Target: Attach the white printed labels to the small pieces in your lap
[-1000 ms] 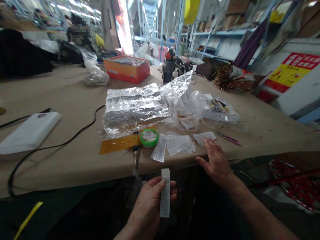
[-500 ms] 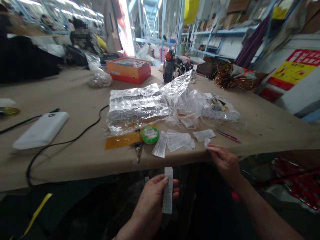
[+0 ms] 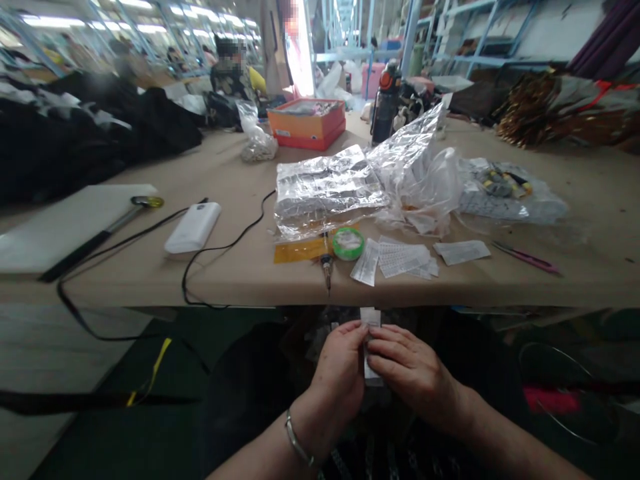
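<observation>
Just below the table's front edge, my left hand (image 3: 340, 373) pinches a narrow white printed label strip (image 3: 371, 316) between thumb and fingers. My right hand (image 3: 417, 368) is closed on the same strip from the other side, its fingers lying across the front. Whether a small white piece is still in the right fingers cannot be seen. On the table above the hands lie several printed white label strips (image 3: 404, 257), fanned out, and a separate label piece (image 3: 463, 251). A round green-rimmed container (image 3: 348, 244) and a soldering-iron-like tool (image 3: 327, 267) sit to their left.
Behind the labels are silvery plastic packets (image 3: 327, 190) and a crumpled clear bag (image 3: 425, 193). Pink-handled tweezers or snips (image 3: 527, 258) lie right. A white device (image 3: 193, 228), black cable (image 3: 235, 240) and hammer-like tool (image 3: 107, 230) lie left. An orange box (image 3: 306, 128) and bottle (image 3: 385, 107) stand behind.
My right hand has come from the table edge, where it held a small white piece, down to the strip in my left hand. The view has turned left.
</observation>
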`<state>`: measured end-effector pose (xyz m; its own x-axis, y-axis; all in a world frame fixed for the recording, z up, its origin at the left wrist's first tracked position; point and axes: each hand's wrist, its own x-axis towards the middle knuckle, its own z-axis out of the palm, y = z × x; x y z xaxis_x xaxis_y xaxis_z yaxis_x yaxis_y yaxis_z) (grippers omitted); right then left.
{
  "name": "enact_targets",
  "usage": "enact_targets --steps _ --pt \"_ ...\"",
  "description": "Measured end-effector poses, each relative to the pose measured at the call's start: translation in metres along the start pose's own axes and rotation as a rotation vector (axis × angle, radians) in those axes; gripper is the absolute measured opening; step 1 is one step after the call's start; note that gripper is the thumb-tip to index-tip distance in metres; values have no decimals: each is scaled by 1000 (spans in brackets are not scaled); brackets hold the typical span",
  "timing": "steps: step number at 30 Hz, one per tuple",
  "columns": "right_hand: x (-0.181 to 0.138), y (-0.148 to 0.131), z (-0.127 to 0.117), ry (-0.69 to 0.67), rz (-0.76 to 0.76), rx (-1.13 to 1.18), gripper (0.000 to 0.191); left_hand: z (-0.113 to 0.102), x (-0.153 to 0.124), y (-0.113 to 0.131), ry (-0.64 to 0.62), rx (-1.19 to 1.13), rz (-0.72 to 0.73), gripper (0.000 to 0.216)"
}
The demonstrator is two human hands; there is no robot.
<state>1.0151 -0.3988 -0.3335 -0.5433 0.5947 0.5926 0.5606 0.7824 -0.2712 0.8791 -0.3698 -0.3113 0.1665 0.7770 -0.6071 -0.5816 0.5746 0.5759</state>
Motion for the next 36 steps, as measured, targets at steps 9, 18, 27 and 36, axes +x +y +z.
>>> enact_targets --steps 9,18,27,36 --pt "4 -1 2 -46 4 10 22 -6 3 -2 -34 -34 -27 11" --pt "4 0 -4 82 304 275 31 -11 -3 5 -133 58 -99 13" --pt "24 21 4 52 1035 1060 24 -9 -18 10 -233 254 -181 18" --pt "22 15 5 85 836 884 27 -21 -16 16 -334 283 -265 15"
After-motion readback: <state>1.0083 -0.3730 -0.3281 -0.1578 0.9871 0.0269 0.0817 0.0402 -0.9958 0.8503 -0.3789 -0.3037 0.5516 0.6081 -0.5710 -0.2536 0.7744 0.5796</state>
